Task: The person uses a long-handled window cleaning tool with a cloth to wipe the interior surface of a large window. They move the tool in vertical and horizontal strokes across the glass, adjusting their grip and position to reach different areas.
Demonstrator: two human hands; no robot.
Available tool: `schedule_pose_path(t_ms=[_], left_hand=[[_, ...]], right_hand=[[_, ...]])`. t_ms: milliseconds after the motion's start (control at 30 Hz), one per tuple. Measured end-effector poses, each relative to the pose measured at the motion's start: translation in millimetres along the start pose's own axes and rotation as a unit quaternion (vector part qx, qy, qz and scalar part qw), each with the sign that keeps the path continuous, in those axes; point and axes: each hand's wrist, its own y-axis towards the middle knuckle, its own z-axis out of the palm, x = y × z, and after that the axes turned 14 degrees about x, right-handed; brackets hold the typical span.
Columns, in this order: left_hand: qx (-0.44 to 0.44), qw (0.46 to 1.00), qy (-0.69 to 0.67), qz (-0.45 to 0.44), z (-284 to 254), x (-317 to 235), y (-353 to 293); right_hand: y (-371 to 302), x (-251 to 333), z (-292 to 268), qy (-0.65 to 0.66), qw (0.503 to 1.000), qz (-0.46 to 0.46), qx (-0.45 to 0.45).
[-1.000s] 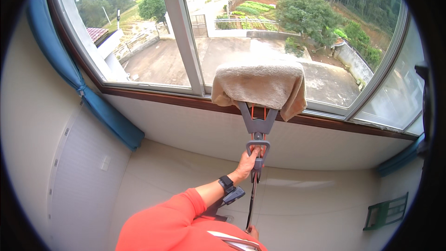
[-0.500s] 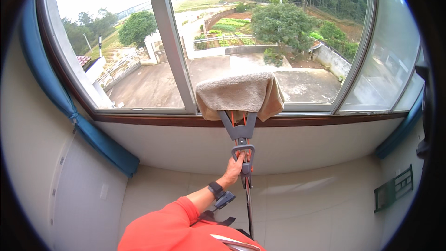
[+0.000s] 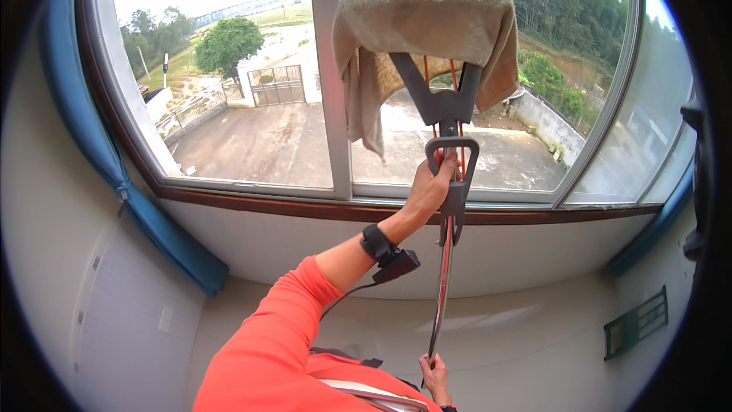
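A mop (image 3: 450,107) with a grey forked bracket, orange-red rods and a metal pole stands raised before the window. Over its head drapes a beige-brown cloth (image 3: 435,19), one corner hanging low on the left; the cloth hides the head itself. My left hand (image 3: 427,189) is closed round the upper pole, at the grey loop-shaped lever (image 3: 470,160). Lower down, near the bottom edge, my right hand (image 3: 435,378) grips the pole's other end. Whether the cloth touches the glass, I cannot tell.
The window has metal frames (image 3: 341,141) and a brown wooden sill strip (image 3: 305,210). Blue curtains hang at the left (image 3: 164,229) and right (image 3: 644,243). A green stool-like piece of furniture (image 3: 635,326) is at the lower right. Outside lie a paved yard and trees.
The mop and its cloth have risen and shifted right, from sill height up before the window. My left hand rose with it, and my right hand has come into view on the pole.
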Motion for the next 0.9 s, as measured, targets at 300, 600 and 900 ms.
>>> schedule_pose_path(t_ms=[300,600,900], left_hand=[[0.01,0.996,-0.066,-0.067,3,38,-50],[-0.02,0.985,-0.086,-0.149,5,129,-136],[-0.001,0.959,-0.132,-0.25,18,220,-193]], right_hand=[[-52,-41,14,-0.042,0.994,0.095,-0.032],[-152,-101,20,-0.054,0.958,0.277,-0.054],[-174,-107,36,-0.028,0.946,0.32,-0.047]])
